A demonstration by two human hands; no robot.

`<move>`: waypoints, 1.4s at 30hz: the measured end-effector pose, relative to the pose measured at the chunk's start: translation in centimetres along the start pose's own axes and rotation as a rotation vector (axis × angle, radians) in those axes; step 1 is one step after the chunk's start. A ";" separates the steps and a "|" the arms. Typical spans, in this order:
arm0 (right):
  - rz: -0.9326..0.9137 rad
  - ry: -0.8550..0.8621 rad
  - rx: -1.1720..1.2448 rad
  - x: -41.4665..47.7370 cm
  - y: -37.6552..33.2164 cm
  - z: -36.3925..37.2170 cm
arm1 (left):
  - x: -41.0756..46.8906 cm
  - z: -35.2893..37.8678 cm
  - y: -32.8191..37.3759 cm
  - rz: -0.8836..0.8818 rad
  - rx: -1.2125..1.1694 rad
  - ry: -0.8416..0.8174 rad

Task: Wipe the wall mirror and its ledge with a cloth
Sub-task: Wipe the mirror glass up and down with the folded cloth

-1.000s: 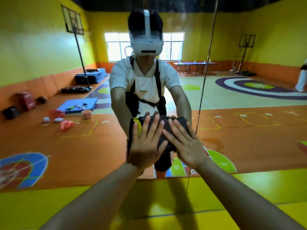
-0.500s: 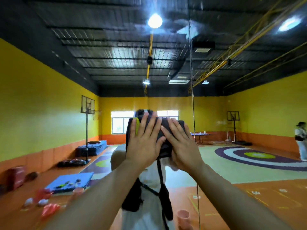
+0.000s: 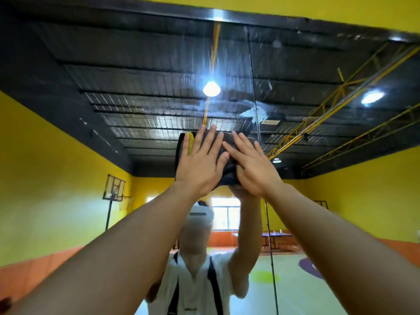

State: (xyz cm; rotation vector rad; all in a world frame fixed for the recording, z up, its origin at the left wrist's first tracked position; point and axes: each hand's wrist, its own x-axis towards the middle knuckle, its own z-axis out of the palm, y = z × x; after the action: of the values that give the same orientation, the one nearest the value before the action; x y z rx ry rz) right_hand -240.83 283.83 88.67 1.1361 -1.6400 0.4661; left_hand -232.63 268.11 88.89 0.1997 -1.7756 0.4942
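Far left in the wall mirror [image 3: 95,137], a reflected basketball hoop [image 3: 114,187]. Left grip [image 3: 199,165] flat, fingers straight and spread, pressing the dark cloth [image 3: 228,176] high against the glass. Yellow patch [image 3: 192,142] at the cloth's upper left corner. Right grip [image 3: 252,170] likewise flat and straight-fingered on the same cloth, just beside the left. Further right, a vertical seam [image 3: 254,87], whitish smears [image 3: 251,112] beside it

Head view, wide-angle: worn on the person's head, tilted upward, facing the wall mirror [image 3: 127,92] head-on, near; mirror's top edge crosses the frame's top; wearer's reflection [image 3: 200,253] sits low centre.
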 end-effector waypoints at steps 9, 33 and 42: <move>0.127 0.227 -0.024 -0.5 -2.9 3.3 | -1.7 0.2 0.9 -0.101 0.030 0.046; -0.007 0.355 -0.135 -8.9 7.2 3.7 | -4.1 4.2 11.5 -0.054 0.073 0.095; -0.057 0.366 -0.169 -20.1 4.8 8.3 | -16.3 6.1 14.4 -0.039 0.064 0.039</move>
State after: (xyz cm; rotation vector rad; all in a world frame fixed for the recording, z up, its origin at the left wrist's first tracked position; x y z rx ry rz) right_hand -249.10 288.78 68.57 0.9085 -1.2991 0.4595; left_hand -239.26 276.36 68.91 0.2674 -1.7164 0.5235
